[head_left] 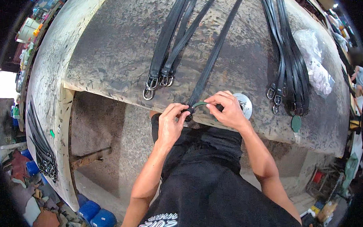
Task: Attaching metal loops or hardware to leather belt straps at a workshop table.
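Observation:
A single black belt [214, 60] runs down the worn table to its front edge. My left hand [173, 123] is closed in a pinch on the belt's near end, where a dark buckle partly shows beneath the fingertips. Between thumb and fingers of my right hand [227, 109] is one end of a narrow green strip [199, 103], which curves over to the belt end. Just beyond the right hand lies a round white dish [245, 104], partly covered by it.
Left of the single belt lie several black belts [161, 52] with silver buckles; another bundle [285, 65] lies right, a green oval tag [296, 123] at its near end. Beside it is a clear plastic bag [314, 62]. More belts [42, 144] hang left, above blue containers [102, 218].

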### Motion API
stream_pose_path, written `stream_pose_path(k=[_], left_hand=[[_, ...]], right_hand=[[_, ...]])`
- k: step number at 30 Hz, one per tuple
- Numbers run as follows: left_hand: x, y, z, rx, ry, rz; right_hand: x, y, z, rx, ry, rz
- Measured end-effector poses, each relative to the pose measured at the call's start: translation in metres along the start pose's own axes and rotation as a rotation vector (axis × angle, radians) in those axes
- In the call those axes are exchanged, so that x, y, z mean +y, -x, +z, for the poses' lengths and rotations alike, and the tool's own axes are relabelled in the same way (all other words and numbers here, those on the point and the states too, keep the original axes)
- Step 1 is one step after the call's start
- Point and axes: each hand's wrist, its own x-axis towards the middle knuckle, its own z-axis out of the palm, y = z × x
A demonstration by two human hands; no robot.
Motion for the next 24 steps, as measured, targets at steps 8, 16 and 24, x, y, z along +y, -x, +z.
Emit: stream_pose_path(k=[8,16,24], left_hand=[[-0.002,0.0,0.0,0.005,0.007,0.013],[-0.009,0.004,0.002,0.024,0.062,-0.089],[-0.005,0.004,-0.017,0.099,0.083,-0.093]], right_hand=[[0.002,0.0,0.0,-0.024,0.012,0.006],[0.001,0.0,-0.004,-0.031,-0.014,0.021],[0.018,0.011,-0.003,0.2,-0.7,0.301]])
